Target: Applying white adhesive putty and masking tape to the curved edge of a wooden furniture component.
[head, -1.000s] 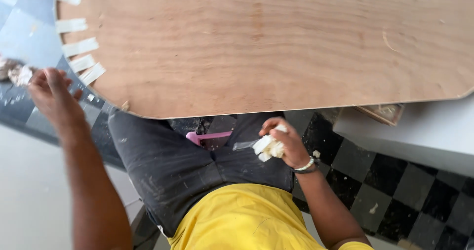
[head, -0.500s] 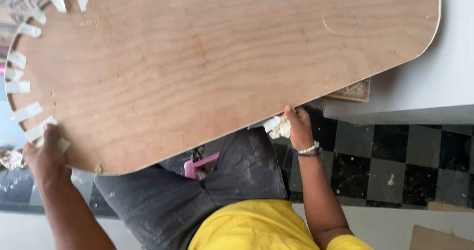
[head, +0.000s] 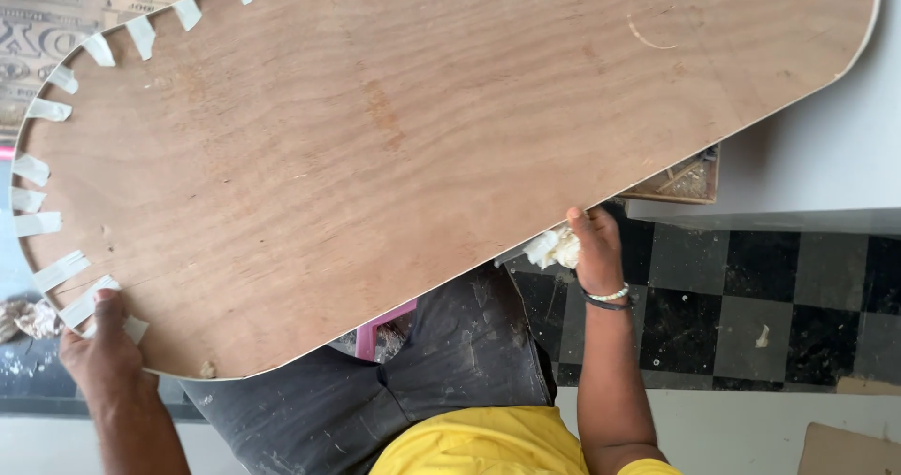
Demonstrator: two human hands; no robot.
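Observation:
A large oval plywood board (head: 450, 146) fills most of the view, with several strips of pale tape (head: 56, 273) folded over its left curved edge. My left hand (head: 101, 348) grips the board's lower left edge, thumb on top beside a tape strip. At the board's lower edge, further right, my right hand (head: 595, 248) holds a crumpled white wad (head: 554, 248) pressed against the rim. A beaded bracelet is on that wrist. My dark trousers (head: 422, 372) and yellow shirt lie below the board.
A black-and-white chequered floor (head: 751, 306) lies on the right. A white slab (head: 826, 156) sits under the board's right end, with a small wooden box (head: 690, 179) beneath it. A pink object (head: 380, 329) shows at my lap, a dirty rag (head: 28, 317) at far left, cardboard (head: 845, 452) at bottom right.
My left hand came in from the side and took hold of the board's edge. My right hand rose from my lap with the wad to the board's rim. The view shifted along the board.

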